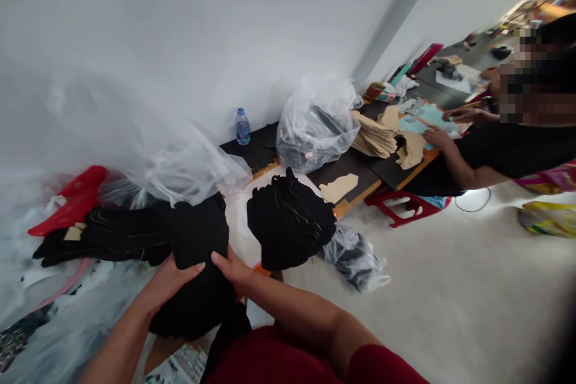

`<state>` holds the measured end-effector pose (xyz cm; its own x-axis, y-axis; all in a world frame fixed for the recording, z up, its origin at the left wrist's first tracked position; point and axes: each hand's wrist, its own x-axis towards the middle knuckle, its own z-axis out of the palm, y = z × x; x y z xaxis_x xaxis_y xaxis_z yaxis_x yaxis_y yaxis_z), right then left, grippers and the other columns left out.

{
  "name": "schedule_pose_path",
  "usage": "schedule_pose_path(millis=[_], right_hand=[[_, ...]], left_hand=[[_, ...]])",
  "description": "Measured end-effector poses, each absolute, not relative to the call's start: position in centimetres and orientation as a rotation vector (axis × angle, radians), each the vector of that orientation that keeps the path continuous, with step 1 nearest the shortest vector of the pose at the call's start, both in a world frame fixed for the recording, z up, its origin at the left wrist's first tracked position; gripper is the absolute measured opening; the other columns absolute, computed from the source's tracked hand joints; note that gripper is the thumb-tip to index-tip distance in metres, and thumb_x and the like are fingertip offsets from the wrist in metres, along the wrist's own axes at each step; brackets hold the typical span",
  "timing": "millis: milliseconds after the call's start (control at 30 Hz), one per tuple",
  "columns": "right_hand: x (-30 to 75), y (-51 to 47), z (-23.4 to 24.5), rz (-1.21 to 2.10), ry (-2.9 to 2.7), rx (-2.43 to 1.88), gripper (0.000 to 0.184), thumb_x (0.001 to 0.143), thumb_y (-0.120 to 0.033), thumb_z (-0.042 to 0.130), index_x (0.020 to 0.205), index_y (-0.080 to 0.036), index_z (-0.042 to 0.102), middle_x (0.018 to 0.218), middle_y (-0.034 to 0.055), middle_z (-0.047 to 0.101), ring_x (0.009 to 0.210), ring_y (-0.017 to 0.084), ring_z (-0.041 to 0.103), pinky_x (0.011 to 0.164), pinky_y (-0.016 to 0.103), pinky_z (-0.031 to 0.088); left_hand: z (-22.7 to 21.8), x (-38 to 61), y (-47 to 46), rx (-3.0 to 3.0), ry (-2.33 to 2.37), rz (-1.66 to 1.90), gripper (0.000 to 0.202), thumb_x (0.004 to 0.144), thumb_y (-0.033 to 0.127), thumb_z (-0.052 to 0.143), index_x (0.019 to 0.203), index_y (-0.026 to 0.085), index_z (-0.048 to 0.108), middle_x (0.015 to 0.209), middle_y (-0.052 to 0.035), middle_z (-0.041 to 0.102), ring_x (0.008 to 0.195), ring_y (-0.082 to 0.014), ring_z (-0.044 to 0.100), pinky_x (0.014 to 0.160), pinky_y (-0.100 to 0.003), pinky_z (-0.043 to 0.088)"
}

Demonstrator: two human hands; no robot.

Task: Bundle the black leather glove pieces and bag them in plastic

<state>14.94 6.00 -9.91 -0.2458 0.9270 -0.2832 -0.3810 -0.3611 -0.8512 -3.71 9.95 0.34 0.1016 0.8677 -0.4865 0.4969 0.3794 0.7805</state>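
My left hand [167, 281] and my right hand [234, 269] both grip a thick bundle of black cut fabric pieces [198, 252] held upright in front of me, thumbs on its near face and fingers wrapped behind. A second stack of black pieces [288, 219] lies just right of it on the table edge. More black pieces [112, 237] spread out to the left. A large clear plastic bag [171, 165] drapes over the top of the bundle I hold.
A low black table [256, 147] carries a water bottle [242, 126], a filled clear bag [315, 126] and tan cut pieces [373, 135]. A person at the right works over teal paper [427, 117]. A red stool [402, 204], a floor bag [357, 255] and a red plastic item [74, 198] are nearby.
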Motion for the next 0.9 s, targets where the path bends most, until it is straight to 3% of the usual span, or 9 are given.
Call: schedule_pose_path(millis=[133, 300, 367, 467, 600, 700, 900], right_hand=[[15.2, 10.2, -7.6, 1.546, -0.950, -0.902, 0.102, 0.086, -0.081, 0.075, 0.165, -0.022, 0.047, 0.166, 0.0129, 0.054, 0.156, 0.033, 0.051, 0.136, 0.052, 0.036], [15.2, 10.1, -8.9, 1.796, -0.905, -0.934, 0.114, 0.077, -0.093, 0.075, 0.160, -0.019, 0.053, 0.160, 0.0181, 0.060, 0.152, 0.035, 0.054, 0.134, 0.056, 0.037], [14.4, 9.2, -10.3, 1.897, -0.796, -0.846, 0.111, 0.077, -0.093, 0.074, 0.158, -0.020, 0.054, 0.156, 0.0180, 0.063, 0.148, 0.034, 0.059, 0.131, 0.057, 0.041], [13.1, 8.9, -12.0, 1.911, -0.706, -0.791, 0.101, 0.081, -0.089, 0.075, 0.153, -0.021, 0.057, 0.150, 0.0162, 0.068, 0.145, 0.033, 0.061, 0.126, 0.057, 0.046], [13.4, 10.2, -13.2, 1.724, -0.607, -1.183, 0.083, 0.075, -0.066, 0.090, 0.139, -0.019, 0.065, 0.138, 0.0142, 0.073, 0.134, 0.033, 0.067, 0.121, 0.052, 0.051], [14.5, 10.7, -13.8, 1.659, -0.488, -1.363, 0.071, 0.079, -0.060, 0.087, 0.132, -0.017, 0.067, 0.128, 0.0132, 0.076, 0.124, 0.031, 0.071, 0.114, 0.048, 0.056], [14.3, 10.4, -14.0, 1.797, -0.387, -1.391, 0.067, 0.088, -0.059, 0.081, 0.138, -0.017, 0.064, 0.137, 0.0122, 0.074, 0.123, 0.027, 0.071, 0.109, 0.045, 0.059]], left_hand=[[1.9, -3.7, 13.3, 1.599, 1.684, 0.413, 0.083, 0.070, 0.065, 0.081, 0.136, 0.017, 0.070, 0.140, -0.0181, 0.076, 0.134, -0.0421, 0.070, 0.116, -0.056, 0.056], [2.1, -3.0, 14.2, 1.718, 1.727, 0.105, 0.083, 0.076, 0.057, 0.073, 0.148, 0.018, 0.060, 0.139, -0.0186, 0.076, 0.125, -0.0415, 0.075, 0.101, -0.047, 0.060], [2.7, -2.5, 14.2, 1.783, 1.750, -0.080, 0.082, 0.080, 0.057, 0.069, 0.152, 0.020, 0.057, 0.140, -0.0181, 0.075, 0.123, -0.0430, 0.075, 0.097, -0.048, 0.059], [3.8, -1.6, 14.7, 1.959, 1.720, -0.271, 0.079, 0.086, 0.058, 0.063, 0.154, 0.019, 0.055, 0.150, -0.0205, 0.069, 0.131, -0.0444, 0.070, 0.103, -0.052, 0.056], [2.6, -0.4, 15.6, 2.047, 1.726, -0.523, 0.098, 0.086, 0.056, 0.063, 0.170, 0.012, 0.036, 0.164, -0.0253, 0.054, 0.143, -0.0454, 0.060, 0.112, -0.061, 0.050], [0.2, 0.8, 15.2, 1.991, 1.723, -0.596, 0.105, 0.086, 0.055, 0.065, 0.175, 0.016, 0.026, 0.168, -0.0245, 0.050, 0.142, -0.0452, 0.060, 0.112, -0.063, 0.051], [-1.1, 1.2, 15.8, 1.962, 1.711, -0.599, 0.106, 0.086, 0.043, 0.066, 0.176, 0.010, 0.022, 0.166, -0.0272, 0.051, 0.139, -0.0464, 0.063, 0.112, -0.063, 0.051]])
